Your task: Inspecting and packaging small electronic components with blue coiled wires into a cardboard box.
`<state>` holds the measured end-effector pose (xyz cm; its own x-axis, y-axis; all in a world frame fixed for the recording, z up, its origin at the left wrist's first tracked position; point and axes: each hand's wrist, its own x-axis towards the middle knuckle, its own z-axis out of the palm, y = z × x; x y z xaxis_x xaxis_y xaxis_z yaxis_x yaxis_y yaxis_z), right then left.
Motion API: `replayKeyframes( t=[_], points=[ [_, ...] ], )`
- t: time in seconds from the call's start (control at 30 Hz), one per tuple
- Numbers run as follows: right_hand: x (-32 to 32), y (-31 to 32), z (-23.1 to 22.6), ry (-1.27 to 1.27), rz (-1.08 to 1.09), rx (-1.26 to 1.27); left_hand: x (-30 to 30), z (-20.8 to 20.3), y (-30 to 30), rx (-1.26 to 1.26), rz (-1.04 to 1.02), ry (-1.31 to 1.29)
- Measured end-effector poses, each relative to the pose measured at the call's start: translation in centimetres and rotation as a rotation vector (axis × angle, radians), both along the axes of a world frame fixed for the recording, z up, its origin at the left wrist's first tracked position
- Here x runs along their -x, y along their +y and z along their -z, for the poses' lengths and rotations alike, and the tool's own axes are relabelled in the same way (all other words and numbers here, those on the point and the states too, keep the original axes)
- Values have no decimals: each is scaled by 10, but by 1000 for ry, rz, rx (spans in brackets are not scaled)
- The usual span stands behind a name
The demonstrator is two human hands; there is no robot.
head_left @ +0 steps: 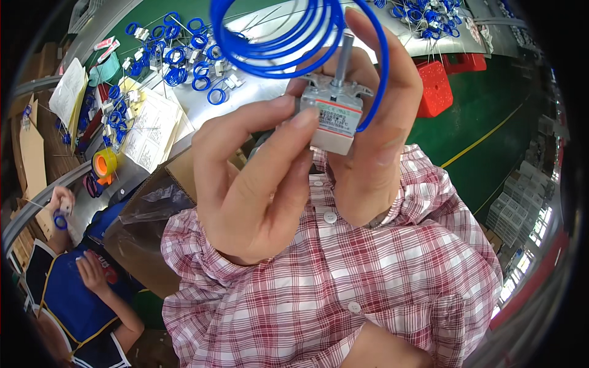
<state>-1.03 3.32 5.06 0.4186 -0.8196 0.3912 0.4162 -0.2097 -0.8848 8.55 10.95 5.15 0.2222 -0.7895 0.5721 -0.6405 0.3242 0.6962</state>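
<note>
Close to the camera I hold a capillary thermostat (334,113), a small boxy metal-and-white part with a shaft pointing up and a printed label facing me. My left hand (254,178) pinches its left side between thumb and fingers. Behind and along its right side is my right hand (380,122), closed around it, with some fingers hidden by the part. The thermostat's coiled blue capillary tube (276,66) loops above both hands, and one strand runs down in front of the right hand's fingers to the body.
Several similar blue-coiled thermostats (175,55) lie on the metal table; another pile (426,18) is at the far right. Papers (153,132), a tape roll (104,162) and a cardboard box (144,239) are left. A co-worker (80,288) sits lower left. A red stool (434,89) stands right.
</note>
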Motion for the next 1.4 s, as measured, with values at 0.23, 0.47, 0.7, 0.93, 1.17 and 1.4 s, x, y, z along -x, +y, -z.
replayKeyframes(
  t=[0.23,0.47,0.7,0.93,1.17,1.4],
  points=[
    [0,-9,16,9,19,240,10,0,-3,15,-39,92],
    [7,-14,14,67,92,431,14,0,-8,78,-17,129],
    [5,-5,24,3,109,342,21,3,-10,98,-156,252],
    [10,-6,17,111,79,358,11,-1,-5,2,-69,122],
    [6,-19,39,28,171,428,7,2,-5,-83,55,136],
    [8,-22,26,120,-43,491,15,10,-22,182,-1,439]
  ],
)
